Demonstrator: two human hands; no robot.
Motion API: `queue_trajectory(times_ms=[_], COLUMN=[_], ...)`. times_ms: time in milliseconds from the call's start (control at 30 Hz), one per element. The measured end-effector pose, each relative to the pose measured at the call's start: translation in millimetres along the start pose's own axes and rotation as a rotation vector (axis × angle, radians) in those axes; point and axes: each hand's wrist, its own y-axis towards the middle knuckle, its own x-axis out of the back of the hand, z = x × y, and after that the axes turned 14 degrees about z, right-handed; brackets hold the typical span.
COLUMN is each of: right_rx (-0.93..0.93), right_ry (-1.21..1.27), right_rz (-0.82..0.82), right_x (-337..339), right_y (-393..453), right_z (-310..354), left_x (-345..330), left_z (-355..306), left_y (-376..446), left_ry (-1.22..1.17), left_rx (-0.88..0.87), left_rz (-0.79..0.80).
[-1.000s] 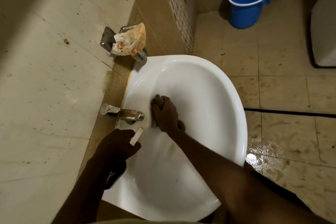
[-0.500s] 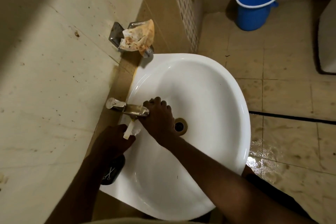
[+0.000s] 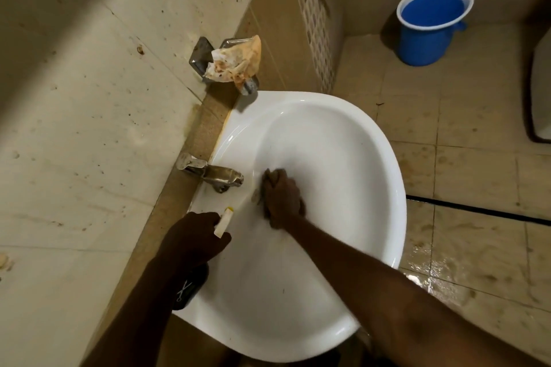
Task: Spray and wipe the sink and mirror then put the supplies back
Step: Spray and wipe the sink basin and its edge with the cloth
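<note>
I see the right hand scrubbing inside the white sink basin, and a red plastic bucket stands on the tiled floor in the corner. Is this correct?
Almost. The head view shows the round plastic bucket is blue, not red. The rest holds: the right hand scrubs inside the white ceramic sink basin, and the bucket stands on the tiled floor in the corner.

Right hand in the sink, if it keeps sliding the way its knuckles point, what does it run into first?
Most likely the sink's sloping inner wall toward its far rim. The right hand points up the basin, passing right of the tap; depth is uncertain.

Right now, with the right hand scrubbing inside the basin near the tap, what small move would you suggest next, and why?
Probably sweep the right hand outward across the sink, since it is bunched on a wiping pad just beside the tap and the far bowl looks unwiped.
</note>
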Motion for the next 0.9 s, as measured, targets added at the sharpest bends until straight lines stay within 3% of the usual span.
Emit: queue_trajectory(times_ms=[233, 333, 500, 767, 900], right_rx=[0.063, 0.200, 0.411, 0.381, 0.539], right_ry=[-0.435, -0.388, -0.442, -0.547, -0.577], right_rz=[0.104, 0.184, 0.183, 0.180, 0.205], right_x=[-41.1, -50.8, -67.4, -71.8, -85.8], right_y=[-88.6, -131.0, -152.1, -122.2, -150.5], right_z=[-11.8, -3.4, 7.4, 85.2, 51.2], left_x=[12.2, 13.8, 13.4, 35.1, 48.6], left_z=[5.3, 9.6, 13.8, 25.7, 24.6], left_y=[-18.2, -26.2, -34.0, -45.3, -46.4], left_ry=[-0.040, -0.091, -0.132, -0.203, -0.214], left_rx=[0.072, 0.101, 0.150, 0.244, 0.245], left_rz=[-0.023, -0.017, 0.037, 0.019, 0.150])
